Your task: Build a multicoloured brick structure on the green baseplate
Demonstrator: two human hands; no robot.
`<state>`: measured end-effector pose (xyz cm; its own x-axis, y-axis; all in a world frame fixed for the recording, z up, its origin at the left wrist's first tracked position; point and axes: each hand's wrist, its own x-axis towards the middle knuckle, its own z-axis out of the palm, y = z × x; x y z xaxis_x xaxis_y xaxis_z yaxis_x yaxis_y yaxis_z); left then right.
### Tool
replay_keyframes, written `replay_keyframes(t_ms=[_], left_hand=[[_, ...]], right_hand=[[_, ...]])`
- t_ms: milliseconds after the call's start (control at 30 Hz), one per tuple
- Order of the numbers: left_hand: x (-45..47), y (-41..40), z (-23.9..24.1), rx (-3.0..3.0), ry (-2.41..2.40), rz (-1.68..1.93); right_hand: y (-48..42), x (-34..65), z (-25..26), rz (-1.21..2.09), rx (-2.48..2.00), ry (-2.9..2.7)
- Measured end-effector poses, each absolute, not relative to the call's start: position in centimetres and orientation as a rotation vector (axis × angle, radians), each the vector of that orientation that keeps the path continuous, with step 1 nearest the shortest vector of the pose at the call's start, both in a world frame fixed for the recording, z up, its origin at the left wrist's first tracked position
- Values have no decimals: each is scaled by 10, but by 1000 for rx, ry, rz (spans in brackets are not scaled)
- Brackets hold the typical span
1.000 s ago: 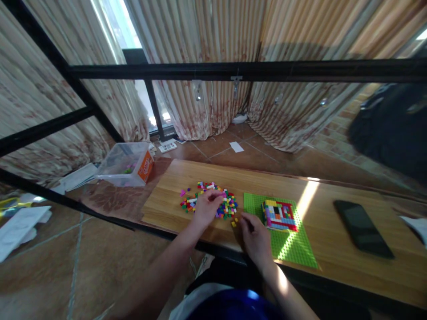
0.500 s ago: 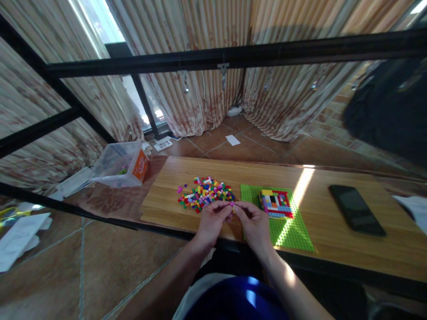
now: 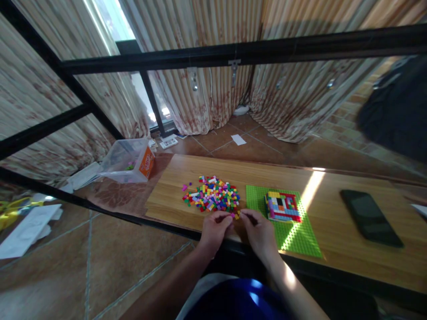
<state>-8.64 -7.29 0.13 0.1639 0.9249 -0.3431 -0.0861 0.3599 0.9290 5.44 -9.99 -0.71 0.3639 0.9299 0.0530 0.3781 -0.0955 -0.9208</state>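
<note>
- Heap of small multicoloured plastic bricks (image 3: 213, 195) lies toward the left edge of the brown wooden tabletop (image 3: 200, 166).
- Left hand (image 3: 214, 229), near the front edge, pinches a small pink brick (image 3: 232, 215).
- Right hand (image 3: 262, 231) is half curled; its grip I cannot tell.
- Multicoloured brick block (image 3: 283, 207) stands on the green studded baseplate (image 3: 308, 246).

Daylight whitens the window (image 3: 115, 20) beyond me, a hard streak glares across the tabletop (image 3: 327, 213) and green baseplate (image 3: 307, 242), a bright patch lights my right forearm (image 3: 289, 276), and the outer edges look stretched and soft
</note>
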Motion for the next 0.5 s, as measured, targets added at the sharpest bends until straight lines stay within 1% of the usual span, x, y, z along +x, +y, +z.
replay_keyframes(t_ms=[100, 233, 367, 500], left_hand=[[-93, -72, -1, 1442, 1292, 937], [-100, -68, -3, 1882, 1329, 916], [-101, -63, -8, 2028, 1287, 922], [-104, -60, -17, 2042, 1194, 1014]], right_hand=[[-94, 60, -12, 456, -1794, -1342], [-84, 65, -14, 346, -1800, -1526], [-68, 70, -10, 298, -1815, -1600], [-48, 73, -8, 270, -1924, -1712]])
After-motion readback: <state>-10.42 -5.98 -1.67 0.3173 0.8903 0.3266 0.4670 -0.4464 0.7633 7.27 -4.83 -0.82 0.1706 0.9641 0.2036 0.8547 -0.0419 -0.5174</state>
